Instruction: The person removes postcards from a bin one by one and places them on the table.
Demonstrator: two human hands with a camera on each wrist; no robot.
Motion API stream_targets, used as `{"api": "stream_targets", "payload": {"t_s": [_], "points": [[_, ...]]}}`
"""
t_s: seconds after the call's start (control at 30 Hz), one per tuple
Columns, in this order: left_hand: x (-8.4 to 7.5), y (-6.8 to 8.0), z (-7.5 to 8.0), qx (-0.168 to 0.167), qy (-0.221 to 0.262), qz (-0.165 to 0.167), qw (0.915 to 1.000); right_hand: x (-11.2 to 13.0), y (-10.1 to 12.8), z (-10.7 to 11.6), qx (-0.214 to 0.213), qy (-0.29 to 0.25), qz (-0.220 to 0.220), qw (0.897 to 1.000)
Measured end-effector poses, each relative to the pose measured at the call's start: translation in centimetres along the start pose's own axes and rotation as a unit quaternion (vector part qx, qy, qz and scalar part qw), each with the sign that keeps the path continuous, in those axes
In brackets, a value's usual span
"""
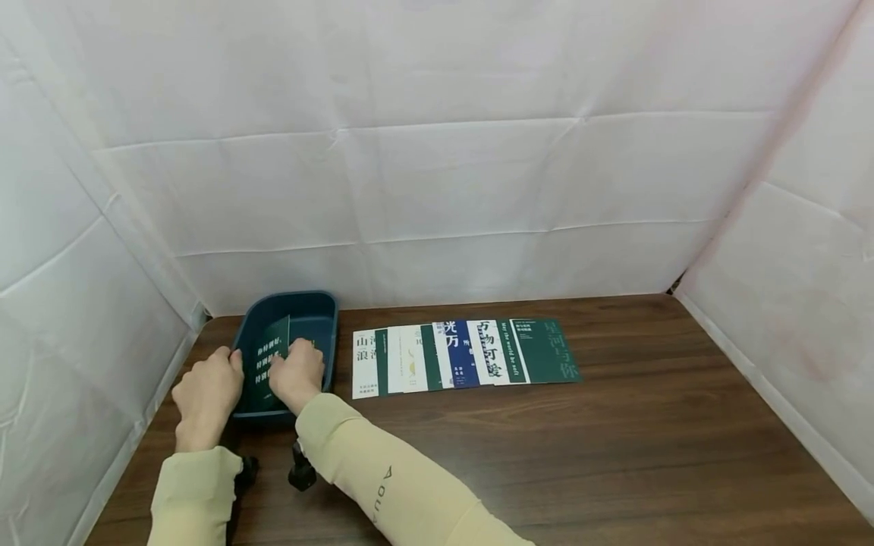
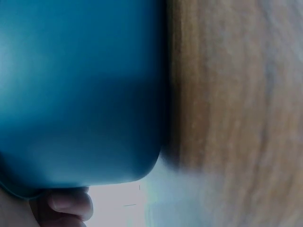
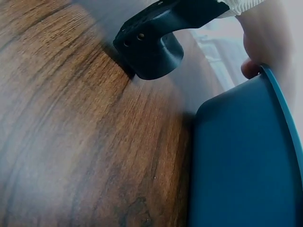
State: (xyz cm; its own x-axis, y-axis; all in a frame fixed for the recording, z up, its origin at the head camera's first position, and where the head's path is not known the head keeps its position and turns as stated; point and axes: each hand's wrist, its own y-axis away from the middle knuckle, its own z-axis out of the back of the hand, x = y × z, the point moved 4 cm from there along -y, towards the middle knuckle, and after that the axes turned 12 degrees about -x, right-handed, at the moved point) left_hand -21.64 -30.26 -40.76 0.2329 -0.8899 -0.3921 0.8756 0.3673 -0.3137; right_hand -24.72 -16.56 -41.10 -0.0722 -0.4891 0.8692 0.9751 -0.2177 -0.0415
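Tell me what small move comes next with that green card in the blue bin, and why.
Probably let go of the green card so it drops flat. It leans tilted inside the blue bin, with the left hand and right hand at its sides over the rim, while more cards lie fanned on the table.

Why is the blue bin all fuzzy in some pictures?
Left wrist view: blue bin sits too close, so it and the table blur. Right wrist view: sharp wood grain nearby, hazy farther off. Head view: cards sharp, lighting even.

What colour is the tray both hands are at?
Dark teal-blue tray; the colour shows best in the left wrist view, the whole tray in the head view.
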Motion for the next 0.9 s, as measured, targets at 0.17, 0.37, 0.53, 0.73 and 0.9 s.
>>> {"api": "stream_targets", "payload": {"t_s": [0.17,0.37,0.53,0.73,0.9], "points": [[0.0,0.0,0.1,-0.001,-0.003,0.006,1.0,0.2,0.0,0.2,-0.019,-0.034,0.022,0.999],[-0.1,0.0,0.2,-0.002,-0.004,0.0,1.0,0.6,0.2,0.8,-0.029,-0.056,0.109,0.992],[-0.2,0.0,0.1,-0.005,-0.004,-0.002,1.0,1.0,0.5,1.4,-0.073,-0.097,0.195,0.973],[-0.1,0.0,0.0,0.0,-0.005,0.0,1.0,1.5,0.3,2.7,-0.102,-0.165,0.248,0.949],[-0.1,0.0,-0.1,-0.001,-0.007,0.009,0.9999,1.8,-0.1,4.7,-0.073,-0.245,0.181,0.95]]}}
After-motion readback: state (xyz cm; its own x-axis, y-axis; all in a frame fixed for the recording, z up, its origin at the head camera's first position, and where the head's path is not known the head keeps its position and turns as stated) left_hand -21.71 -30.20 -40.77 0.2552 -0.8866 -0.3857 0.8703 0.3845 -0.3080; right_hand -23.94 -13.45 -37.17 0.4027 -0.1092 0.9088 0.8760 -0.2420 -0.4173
